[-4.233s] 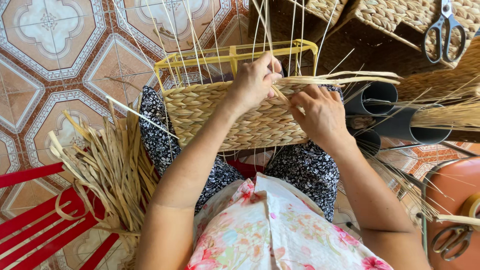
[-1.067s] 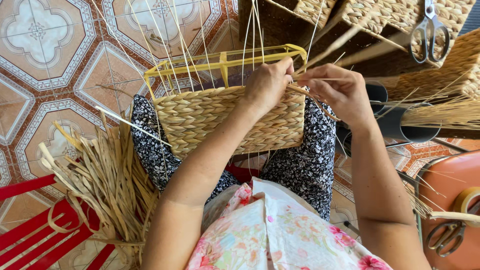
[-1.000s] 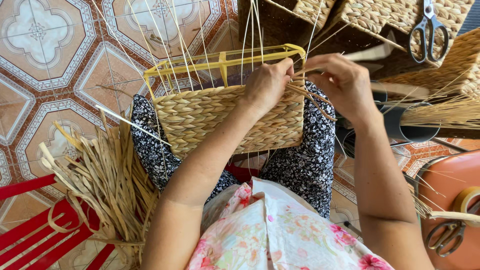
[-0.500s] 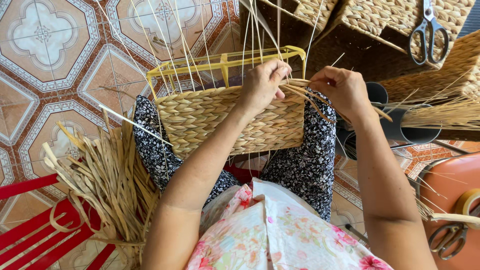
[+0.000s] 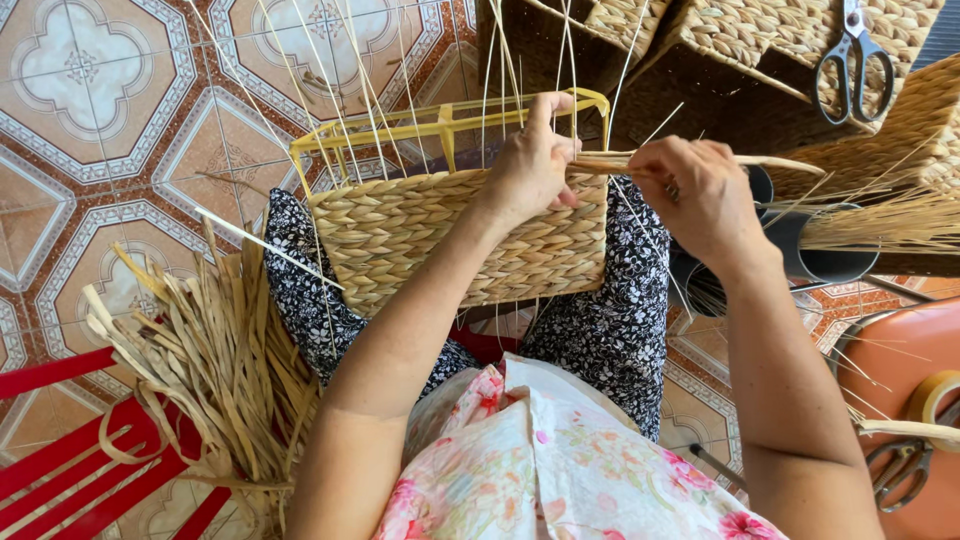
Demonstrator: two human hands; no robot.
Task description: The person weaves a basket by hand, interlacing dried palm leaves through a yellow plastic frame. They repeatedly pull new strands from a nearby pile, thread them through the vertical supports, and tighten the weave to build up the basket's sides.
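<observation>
While left hand (image 5: pixel 535 160) pins basket (image 5: pixel 450 235) | right hand (image 5: pixel 690 190) pinches strand (image 5: pixel 600 163) (taut) | I fear snapping.

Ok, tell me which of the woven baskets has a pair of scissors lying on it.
The finished woven basket at top right; scissors lie on it. The basket on the lap carries none, only a yellow frame.
</observation>
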